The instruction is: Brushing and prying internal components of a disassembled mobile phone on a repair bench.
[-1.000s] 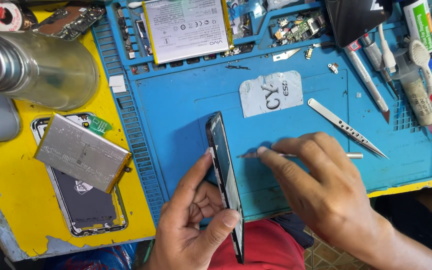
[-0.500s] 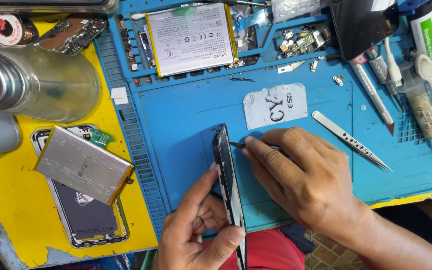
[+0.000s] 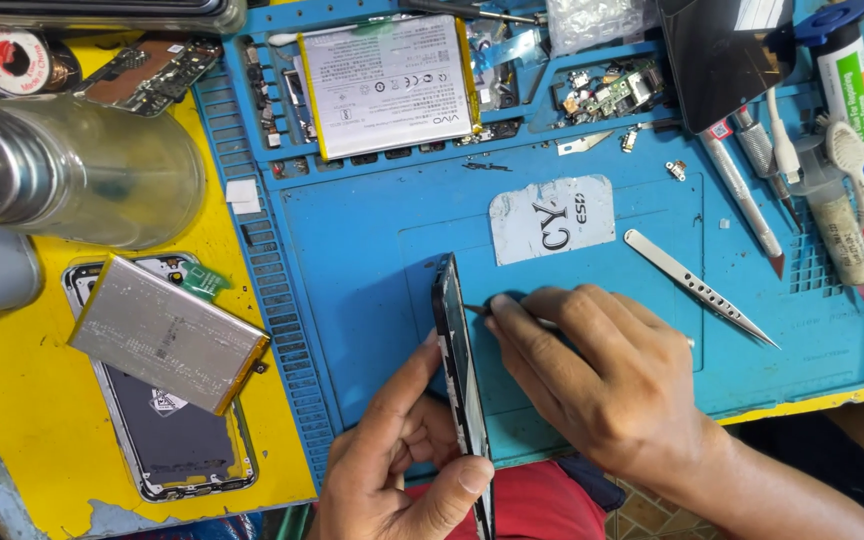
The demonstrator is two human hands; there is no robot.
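Two bare hands work over a blue repair mat (image 3: 372,290) that covers the desk. The left hand (image 3: 402,470) holds a dark phone (image 3: 460,380) on its edge, nearly upright, with the thumb pressed on the near end and the fingers (image 3: 407,385) wrapped behind it, so the phone stands at the near middle of the mat. The right hand (image 3: 602,385) lies just right of the phone, its fingers pinched narrowly around a thin metal tool (image 3: 477,311) whose tip meets the phone's right side near the far end. A pair of silver tweezers (image 3: 697,287) lies on the mat just beyond the right hand, apart from it. A white label (image 3: 552,218) sits on the mat farther back. A large battery with a white face (image 3: 389,82) rests at the far edge, beside a small circuit board (image 3: 612,92). On the yellow surface (image 3: 12,440) to the left, a silver battery (image 3: 167,333) lies tilted over an opened phone back (image 3: 172,445), near a shiny metal cylinder (image 3: 72,170).
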